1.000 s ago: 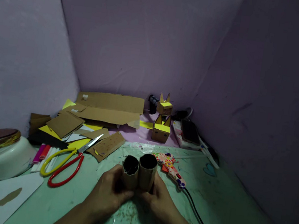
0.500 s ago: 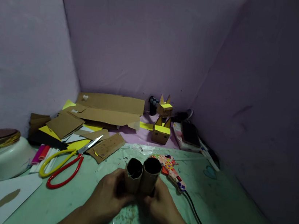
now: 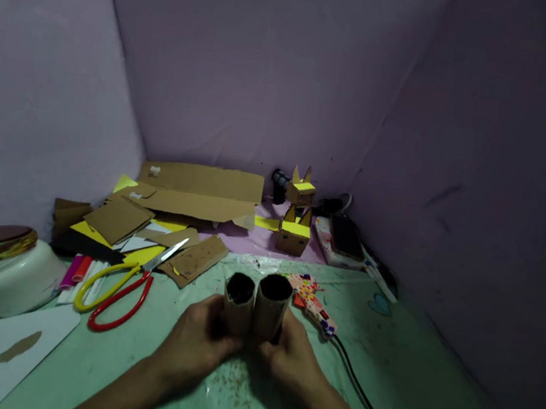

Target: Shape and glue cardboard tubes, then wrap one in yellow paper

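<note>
Two short brown cardboard tubes stand side by side, open ends up, in front of me above the green tabletop. My left hand is closed round the left cardboard tube, which has a ragged rim. Round the right cardboard tube my right hand is closed, thumb near its lower front. The tubes are very close together; whether they touch lower down I cannot tell. Just behind the right hand lies a flower-patterned glue gun with a black cord.
Scissors with yellow and red handles lie at left, beside markers and a white lidded pot. Cardboard sheets cover the back left. Cardboard boxes with pointed ears and a phone are at the back right.
The whole view has shifted slightly. Both hands still hold the tubes, and the gap between the tubes' tops looks a little wider at the rims.
</note>
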`<state>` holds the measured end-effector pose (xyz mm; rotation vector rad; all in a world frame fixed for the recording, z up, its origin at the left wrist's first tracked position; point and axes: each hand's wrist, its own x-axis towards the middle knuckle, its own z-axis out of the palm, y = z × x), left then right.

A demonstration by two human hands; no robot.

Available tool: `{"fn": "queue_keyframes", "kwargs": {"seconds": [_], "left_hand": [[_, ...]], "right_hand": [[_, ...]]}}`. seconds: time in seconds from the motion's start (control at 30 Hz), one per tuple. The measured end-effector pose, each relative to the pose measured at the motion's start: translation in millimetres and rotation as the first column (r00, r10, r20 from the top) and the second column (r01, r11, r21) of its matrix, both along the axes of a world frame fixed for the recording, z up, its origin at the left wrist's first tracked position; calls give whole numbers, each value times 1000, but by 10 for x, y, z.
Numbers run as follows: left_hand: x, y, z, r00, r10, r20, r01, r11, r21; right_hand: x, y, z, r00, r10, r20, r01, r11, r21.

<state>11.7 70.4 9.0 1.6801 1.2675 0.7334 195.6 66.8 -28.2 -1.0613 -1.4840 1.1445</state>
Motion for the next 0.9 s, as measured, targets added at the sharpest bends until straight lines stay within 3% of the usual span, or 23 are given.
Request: {"fn": "queue_keyframes", "kwargs": {"seconds": [0.1,0.17,0.37,0.7,0.9], "left_hand": [[-80,23,103,1000,8,-24,-9,999,-38],[-143,26,182,998,-10,-55,6,998,-64],[-204,-50,335,979,-196,-55,191,978,-85],[-188,-48,291,978,-206,-44,205,978,-26],[-185,-61,246,977,-184,-109,188,982,23]], "right_hand": [[0,1,70,996,-47,75,45,999,23],[-15,-2,95,991,-9,132,3,999,48],[-120,-65,74,970,135,201,-130,991,-37],[-150,-95,100,973,125,193,-144,986,86],[-151,-106,94,973,139,186,-155,985,74]]}}
